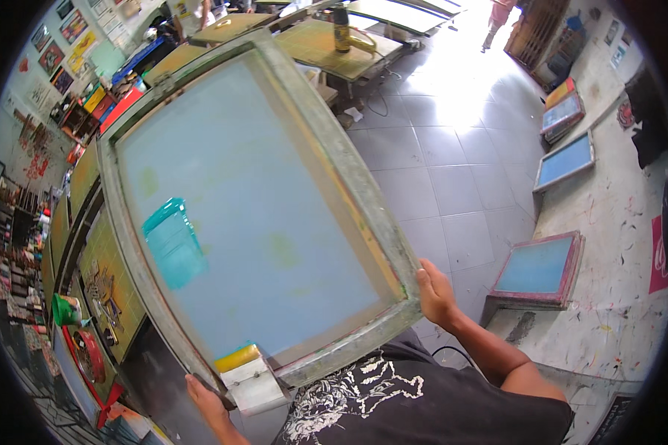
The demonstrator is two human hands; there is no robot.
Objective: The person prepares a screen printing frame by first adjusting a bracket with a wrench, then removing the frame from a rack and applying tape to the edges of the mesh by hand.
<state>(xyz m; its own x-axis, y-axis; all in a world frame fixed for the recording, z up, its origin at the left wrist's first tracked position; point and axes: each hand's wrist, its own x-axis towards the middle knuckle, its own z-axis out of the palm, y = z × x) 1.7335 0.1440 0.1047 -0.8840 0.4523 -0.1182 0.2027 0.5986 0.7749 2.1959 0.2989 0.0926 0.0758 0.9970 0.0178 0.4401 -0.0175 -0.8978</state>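
Observation:
A large screen-printing frame [382,200] with a pale blue mesh is tilted in front of me, held up between both hands. My right hand [436,295] grips its lower right corner, thumb along the edge. At the lower left corner my left hand [209,406] holds the frame from outside; its fingers are partly hidden below. A patch of wet teal ink [172,248] lies on the left part of the mesh. Resting across the lower rail is a squeegee [256,387] with a metal holder and a yellow blade, close to my left hand.
Printing tables [96,259] run along the left, one with a green tub [67,310]. A spray can [341,31] stands on a table [304,48] beyond the frame. More screens [538,265] lean by the right wall. A person [497,22] is at the far doorway.

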